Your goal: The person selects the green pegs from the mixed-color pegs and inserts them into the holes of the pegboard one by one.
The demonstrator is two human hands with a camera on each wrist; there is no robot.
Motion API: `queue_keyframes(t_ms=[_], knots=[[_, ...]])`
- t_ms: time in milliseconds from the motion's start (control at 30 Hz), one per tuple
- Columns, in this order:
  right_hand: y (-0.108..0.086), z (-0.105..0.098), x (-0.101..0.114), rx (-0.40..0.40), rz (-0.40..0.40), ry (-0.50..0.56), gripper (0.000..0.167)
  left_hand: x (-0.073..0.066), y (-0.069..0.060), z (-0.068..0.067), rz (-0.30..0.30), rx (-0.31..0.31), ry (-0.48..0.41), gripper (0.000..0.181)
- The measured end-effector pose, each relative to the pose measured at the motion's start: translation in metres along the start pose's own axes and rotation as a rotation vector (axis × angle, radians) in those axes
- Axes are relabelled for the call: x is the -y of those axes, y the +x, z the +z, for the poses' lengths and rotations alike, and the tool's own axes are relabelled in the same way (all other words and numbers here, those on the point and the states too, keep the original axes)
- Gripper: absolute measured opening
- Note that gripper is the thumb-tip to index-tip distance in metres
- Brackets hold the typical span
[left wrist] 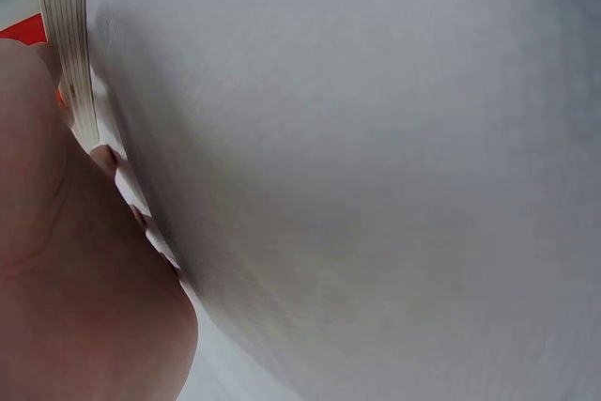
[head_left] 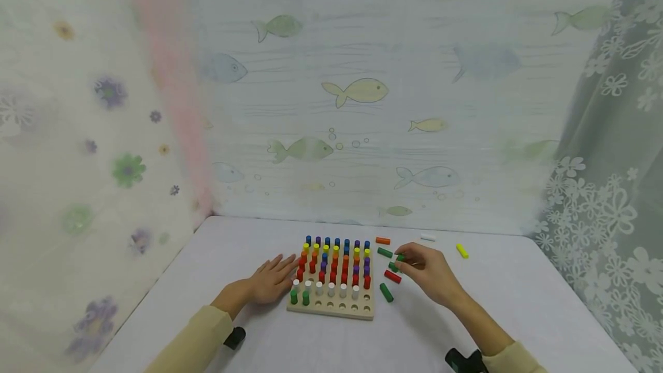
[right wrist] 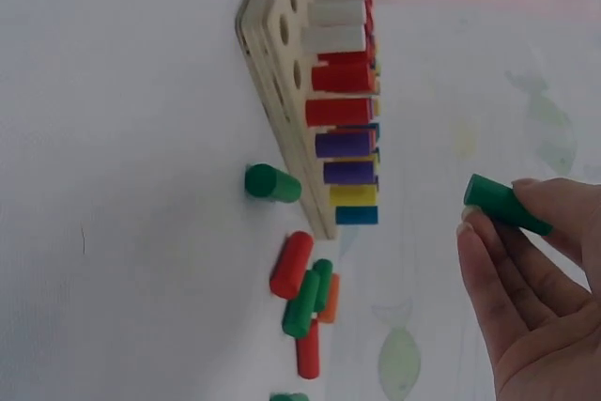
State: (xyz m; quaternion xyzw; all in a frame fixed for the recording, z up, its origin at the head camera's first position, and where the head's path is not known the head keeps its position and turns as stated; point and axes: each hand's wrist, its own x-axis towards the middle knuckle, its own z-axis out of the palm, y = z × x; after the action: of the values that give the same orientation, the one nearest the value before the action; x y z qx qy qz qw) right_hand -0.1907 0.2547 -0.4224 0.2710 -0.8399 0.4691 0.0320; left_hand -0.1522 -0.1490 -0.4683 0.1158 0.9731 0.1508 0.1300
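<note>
Left hand flat beside the board, right hand pinching a green peg (fingertips only: it could slip).

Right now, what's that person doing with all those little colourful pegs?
A person's right hand pinches a small green cylindrical peg. The left hand rests at the left edge of a pale rectangular wooden board. Many coloured cylindrical pegs stand in it; the row nearest the person has two green ones at its left end and five empty holes. Loose green, red, orange, white and yellow pegs lie on the white tabletop, right of the board.
</note>
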Motion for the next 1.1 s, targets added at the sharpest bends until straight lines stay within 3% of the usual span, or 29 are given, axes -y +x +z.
queue_keyframes(t_ms=[500, 1100], knots=[[0.002, 0.024, 0.012, 0.089, -0.032, 0.032, 0.021, 0.001, -0.001, 0.000, -0.009, 0.002, 0.002, 0.061], [0.005, 0.051, 0.025, 0.125, -0.103, 0.033, 0.019, 0.003, 0.000, 0.001, -0.012, 0.009, -0.005, 0.061]])
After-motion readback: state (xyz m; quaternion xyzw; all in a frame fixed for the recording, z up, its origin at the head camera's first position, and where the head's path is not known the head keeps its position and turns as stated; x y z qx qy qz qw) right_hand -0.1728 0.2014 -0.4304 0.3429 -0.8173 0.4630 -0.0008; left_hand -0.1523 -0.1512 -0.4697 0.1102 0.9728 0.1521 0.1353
